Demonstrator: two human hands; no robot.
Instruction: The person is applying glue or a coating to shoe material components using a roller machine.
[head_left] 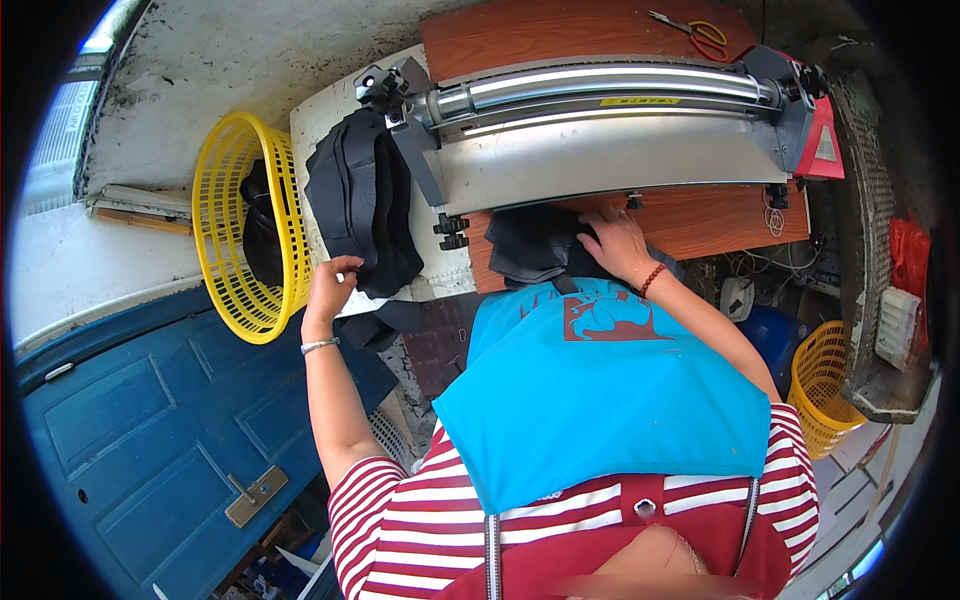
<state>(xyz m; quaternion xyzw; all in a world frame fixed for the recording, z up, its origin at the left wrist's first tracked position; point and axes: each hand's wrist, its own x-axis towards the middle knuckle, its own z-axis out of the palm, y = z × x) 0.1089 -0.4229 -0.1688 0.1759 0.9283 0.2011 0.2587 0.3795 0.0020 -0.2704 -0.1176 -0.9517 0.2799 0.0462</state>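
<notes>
A pile of black, leather-like cut pieces (360, 200) lies on the white board left of the roller machine (610, 140). At the near edge of that pile is my left hand (332, 288), its thumb and fingers bent together at the rim of a black piece. My right hand (618, 245) rests with fingers spread on a second batch of black pieces (535, 240), on the brown tabletop in front of the machine. Its palm side is hidden. Another dark piece (370, 330) hangs below the board near my left wrist.
A yellow basket (205, 235) with black material inside stands at the left. Scissors with orange handles (708, 40) lie behind the machine. A blue door (130, 420) is at lower left; another yellow basket (822, 390) and a blue container (770, 335) stand at right.
</notes>
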